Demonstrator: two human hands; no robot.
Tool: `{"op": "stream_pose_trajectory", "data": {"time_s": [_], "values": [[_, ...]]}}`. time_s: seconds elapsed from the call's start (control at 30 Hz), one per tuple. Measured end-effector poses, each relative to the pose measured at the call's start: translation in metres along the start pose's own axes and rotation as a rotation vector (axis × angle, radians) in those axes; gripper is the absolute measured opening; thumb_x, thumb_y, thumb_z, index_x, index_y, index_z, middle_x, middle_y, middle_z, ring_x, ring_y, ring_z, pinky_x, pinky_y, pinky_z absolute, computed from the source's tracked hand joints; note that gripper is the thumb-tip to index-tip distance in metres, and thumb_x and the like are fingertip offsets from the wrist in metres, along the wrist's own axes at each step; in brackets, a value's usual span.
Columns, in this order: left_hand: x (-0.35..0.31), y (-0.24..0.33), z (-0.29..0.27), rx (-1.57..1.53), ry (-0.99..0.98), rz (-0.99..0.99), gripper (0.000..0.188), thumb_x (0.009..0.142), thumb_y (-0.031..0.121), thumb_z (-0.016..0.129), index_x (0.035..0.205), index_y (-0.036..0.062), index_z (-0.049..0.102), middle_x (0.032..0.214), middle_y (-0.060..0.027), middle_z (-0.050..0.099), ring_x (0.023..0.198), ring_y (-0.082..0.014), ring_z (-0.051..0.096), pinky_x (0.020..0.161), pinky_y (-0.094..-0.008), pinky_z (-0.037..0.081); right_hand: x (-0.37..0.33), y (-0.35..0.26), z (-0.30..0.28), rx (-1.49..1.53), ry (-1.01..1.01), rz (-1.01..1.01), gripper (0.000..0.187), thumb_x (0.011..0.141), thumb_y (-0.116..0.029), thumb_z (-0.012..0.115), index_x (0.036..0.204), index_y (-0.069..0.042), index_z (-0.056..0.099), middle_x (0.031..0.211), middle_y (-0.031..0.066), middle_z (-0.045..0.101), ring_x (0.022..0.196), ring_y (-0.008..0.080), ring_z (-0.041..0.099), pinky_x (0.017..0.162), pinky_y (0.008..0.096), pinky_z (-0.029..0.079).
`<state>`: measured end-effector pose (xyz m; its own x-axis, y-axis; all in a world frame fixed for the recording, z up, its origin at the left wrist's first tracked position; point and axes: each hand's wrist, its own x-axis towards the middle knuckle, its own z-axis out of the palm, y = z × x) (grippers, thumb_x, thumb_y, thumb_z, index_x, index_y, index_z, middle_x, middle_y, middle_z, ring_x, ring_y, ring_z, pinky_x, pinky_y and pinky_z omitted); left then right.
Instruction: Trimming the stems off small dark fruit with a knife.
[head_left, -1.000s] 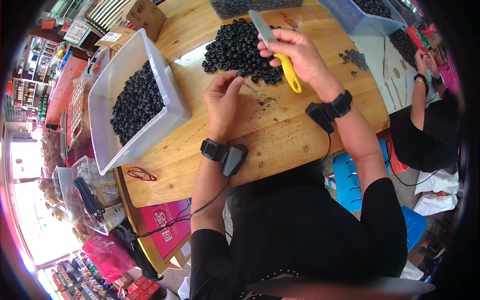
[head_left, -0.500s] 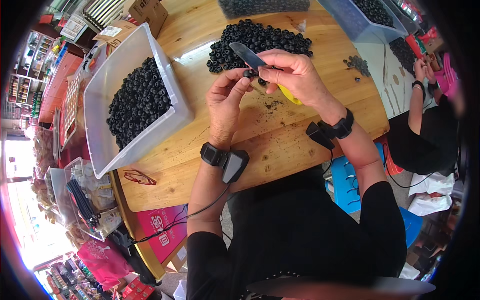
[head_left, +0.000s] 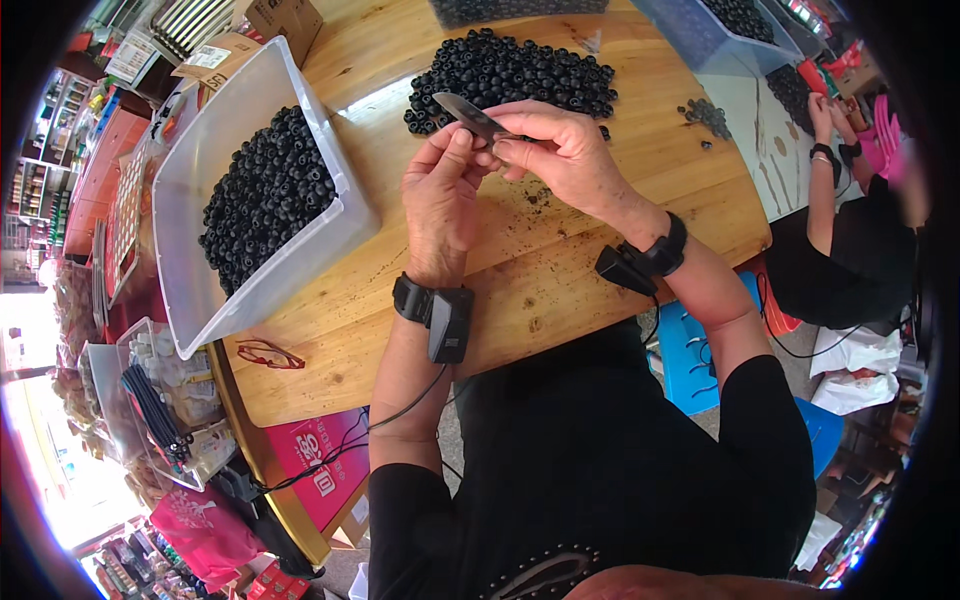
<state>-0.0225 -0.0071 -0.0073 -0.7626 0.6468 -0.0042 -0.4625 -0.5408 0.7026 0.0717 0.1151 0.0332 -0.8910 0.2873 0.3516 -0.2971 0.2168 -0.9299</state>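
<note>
In front of my chest both hands meet above the wooden table. My right hand is closed on a knife, whose dark blade points to the upper left; its handle is hidden in the hand. My left hand is pinched closed beside the blade, with its thumb against the fingers. The black bead seen in it earlier is now mostly covered by fingers. Just beyond the hands lies a pile of black round beads with holes. To the left, a translucent plastic bin holds many more of them.
Red-framed glasses lie near the table's left front edge. Dark crumbs dot the wooden table. A smaller bead group sits to the right. Another bin stands at the far right, near a co-worker's hands. A blue stool is below.
The blade has shifted a little left and now lies close to my left fingertips. My left hand has turned, so the bead is covered. The yellow handle no longer shows.
</note>
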Motion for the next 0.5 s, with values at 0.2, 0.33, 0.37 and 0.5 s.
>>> {"op": "stream_pose_trajectory", "data": {"time_s": [0.2, 0.33, 0.37, 0.5], "values": [[-0.002, 0.004, 0.001, 0.065, -0.016, 0.005, 0.017, 0.093, 0.007, 0.053, 0.106, -0.001, 0.059, 0.092, -0.0114, 0.066, 0.077, -0.0167, 0.063, 0.073, -0.03, 0.053, 0.0, 0.001, -0.002, 0.015, -0.006, 0.01, 0.023, 0.087, 0.0, 0.059, 0.109, -0.001, 0.064, 0.112, 0.0062, 0.06, 0.088, 0.0114, 0.062, 0.066, 0.0219, 0.054], [-0.005, 0.011, 0.013, 0.215, -0.056, 0.156, 0.015, 0.094, 0.006, 0.049, 0.106, 0.0007, 0.057, 0.094, -0.0123, 0.065, 0.082, -0.0187, 0.064, 0.078, -0.0317, 0.053, 0.002, 0.001, -0.011, 0.148, 0.06, 0.141, 0.023, 0.089, -0.004, 0.057, 0.111, -0.002, 0.064, 0.109, 0.0062, 0.064, 0.089, 0.0117, 0.062, 0.066, 0.0232, 0.054], [-0.006, 0.014, 0.016, 0.216, -0.053, 0.155, 0.015, 0.094, 0.006, 0.049, 0.106, 0.0007, 0.057, 0.094, -0.0123, 0.065, 0.082, -0.0187, 0.064, 0.078, -0.0317, 0.053, 0.003, 0.002, -0.014, 0.15, 0.059, 0.143, 0.023, 0.089, -0.004, 0.057, 0.111, -0.002, 0.064, 0.109, 0.0062, 0.064, 0.089, 0.0117, 0.062, 0.066, 0.0232, 0.054], [-0.008, 0.016, 0.018, 0.229, -0.124, 0.19, 0.014, 0.094, 0.006, 0.049, 0.106, 0.0016, 0.056, 0.098, -0.0122, 0.065, 0.084, -0.0185, 0.064, 0.08, -0.031, 0.052, 0.004, 0.007, -0.023, 0.197, 0.074, 0.141, 0.024, 0.09, -0.007, 0.057, 0.113, -0.002, 0.062, 0.11, 0.0072, 0.065, 0.093, 0.0126, 0.062, 0.067, 0.0247, 0.054]]}}
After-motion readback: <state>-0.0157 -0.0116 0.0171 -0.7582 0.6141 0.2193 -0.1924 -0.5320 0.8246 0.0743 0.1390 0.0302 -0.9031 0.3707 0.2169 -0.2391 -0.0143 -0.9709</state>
